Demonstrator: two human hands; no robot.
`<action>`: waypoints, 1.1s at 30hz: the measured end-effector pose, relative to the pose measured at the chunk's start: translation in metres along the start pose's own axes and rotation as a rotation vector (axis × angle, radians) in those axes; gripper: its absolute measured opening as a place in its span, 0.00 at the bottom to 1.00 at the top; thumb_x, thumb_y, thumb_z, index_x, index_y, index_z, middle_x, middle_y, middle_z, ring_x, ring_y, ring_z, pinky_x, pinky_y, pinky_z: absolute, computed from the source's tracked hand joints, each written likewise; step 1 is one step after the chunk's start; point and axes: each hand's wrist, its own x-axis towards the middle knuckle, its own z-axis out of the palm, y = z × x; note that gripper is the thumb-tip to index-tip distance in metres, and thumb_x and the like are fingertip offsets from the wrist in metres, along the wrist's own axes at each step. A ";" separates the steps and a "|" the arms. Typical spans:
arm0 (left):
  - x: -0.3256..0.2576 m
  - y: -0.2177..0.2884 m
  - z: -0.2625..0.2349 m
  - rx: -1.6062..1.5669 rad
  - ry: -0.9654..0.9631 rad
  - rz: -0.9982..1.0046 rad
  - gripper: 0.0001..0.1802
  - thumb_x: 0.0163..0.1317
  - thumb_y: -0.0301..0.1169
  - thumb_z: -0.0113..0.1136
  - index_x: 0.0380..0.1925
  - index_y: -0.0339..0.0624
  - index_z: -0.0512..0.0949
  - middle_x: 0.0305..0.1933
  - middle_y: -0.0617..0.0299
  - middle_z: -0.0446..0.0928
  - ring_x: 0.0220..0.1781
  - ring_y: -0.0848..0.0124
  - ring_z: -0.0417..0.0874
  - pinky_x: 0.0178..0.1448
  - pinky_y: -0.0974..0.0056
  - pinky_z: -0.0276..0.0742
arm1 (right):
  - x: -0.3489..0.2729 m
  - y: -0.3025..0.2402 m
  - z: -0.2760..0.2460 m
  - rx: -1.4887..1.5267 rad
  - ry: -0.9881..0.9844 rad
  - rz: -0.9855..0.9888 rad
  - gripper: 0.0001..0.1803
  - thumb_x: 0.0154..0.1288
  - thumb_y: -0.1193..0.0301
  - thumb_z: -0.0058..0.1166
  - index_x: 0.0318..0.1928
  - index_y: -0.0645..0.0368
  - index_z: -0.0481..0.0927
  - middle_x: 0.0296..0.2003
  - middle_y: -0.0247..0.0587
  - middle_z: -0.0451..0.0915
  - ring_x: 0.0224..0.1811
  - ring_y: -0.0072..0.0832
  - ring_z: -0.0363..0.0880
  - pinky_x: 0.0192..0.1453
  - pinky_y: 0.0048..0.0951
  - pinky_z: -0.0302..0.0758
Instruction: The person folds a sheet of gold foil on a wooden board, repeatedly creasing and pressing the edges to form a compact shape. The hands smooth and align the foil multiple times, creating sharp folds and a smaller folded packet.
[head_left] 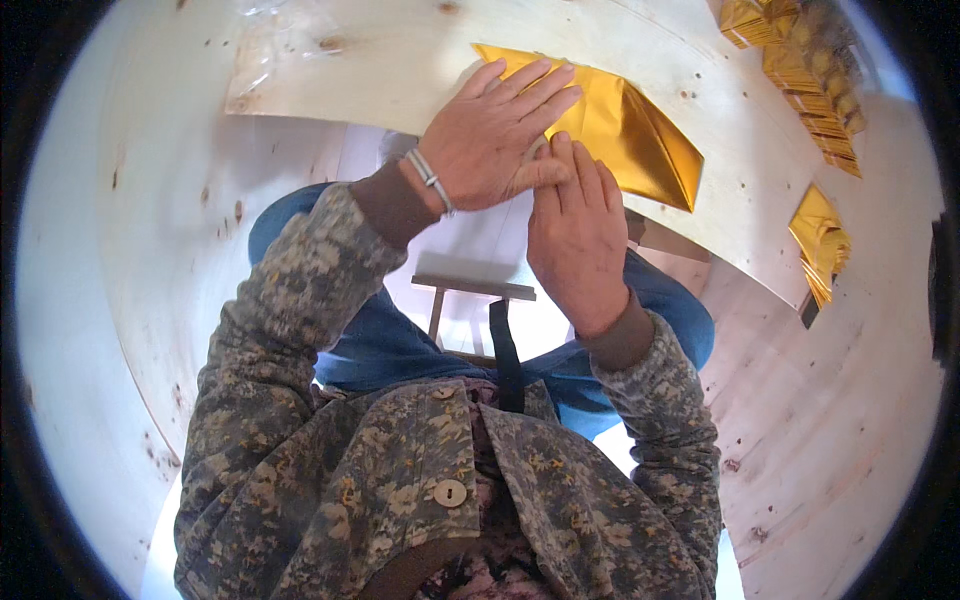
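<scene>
A folded sheet of shiny gold foil paper (pixel 640 140) lies near the front edge of the pale wooden table, with creases fanning toward its right corner. My left hand (pixel 490 140), a band at its wrist, lies with outstretched fingers over the left part of the foil. Its thumb reaches across toward my right hand's fingers. Just below and to the right, my right hand (pixel 580 240) has its fingers straight and close together, with the tips at the foil's near edge. My right thumb is mostly hidden.
Stacks of folded gold foil pieces (pixel 805 90) sit at the far right. Another folded gold piece (pixel 820 240) lies nearer, by the table's right corner. Clear plastic film (pixel 285 60) rests at the far left of the wooden tabletop (pixel 390 75). A small wooden stool or frame (pixel 475 288) shows between my knees.
</scene>
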 end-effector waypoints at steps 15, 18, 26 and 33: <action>0.018 0.006 -0.023 0.047 -0.389 -0.139 0.59 0.58 0.80 0.22 0.72 0.44 0.65 0.78 0.54 0.59 0.80 0.58 0.57 0.80 0.51 0.37 | 0.002 0.002 -0.012 0.157 -0.218 0.141 0.22 0.69 0.65 0.48 0.59 0.62 0.79 0.66 0.47 0.74 0.71 0.39 0.68 0.75 0.55 0.61; 0.022 0.006 -0.024 0.099 -0.369 -0.136 0.58 0.58 0.79 0.21 0.69 0.45 0.70 0.75 0.56 0.65 0.76 0.59 0.62 0.79 0.53 0.43 | 0.004 0.004 -0.018 0.160 -0.256 0.134 0.21 0.69 0.65 0.51 0.58 0.61 0.80 0.64 0.45 0.76 0.70 0.38 0.70 0.74 0.53 0.61; 0.030 0.005 -0.021 0.118 -0.264 -0.147 0.56 0.59 0.78 0.21 0.62 0.46 0.78 0.69 0.61 0.73 0.66 0.62 0.71 0.70 0.56 0.57 | 0.006 0.007 -0.023 0.210 -0.285 0.135 0.20 0.71 0.65 0.55 0.59 0.59 0.80 0.63 0.49 0.77 0.68 0.42 0.71 0.73 0.50 0.62; 0.034 0.008 -0.017 0.167 -0.200 -0.166 0.52 0.58 0.77 0.30 0.61 0.48 0.78 0.65 0.64 0.74 0.63 0.65 0.72 0.66 0.57 0.59 | 0.006 0.009 -0.023 0.305 -0.267 0.155 0.19 0.72 0.64 0.54 0.58 0.61 0.80 0.62 0.51 0.77 0.67 0.46 0.73 0.72 0.51 0.65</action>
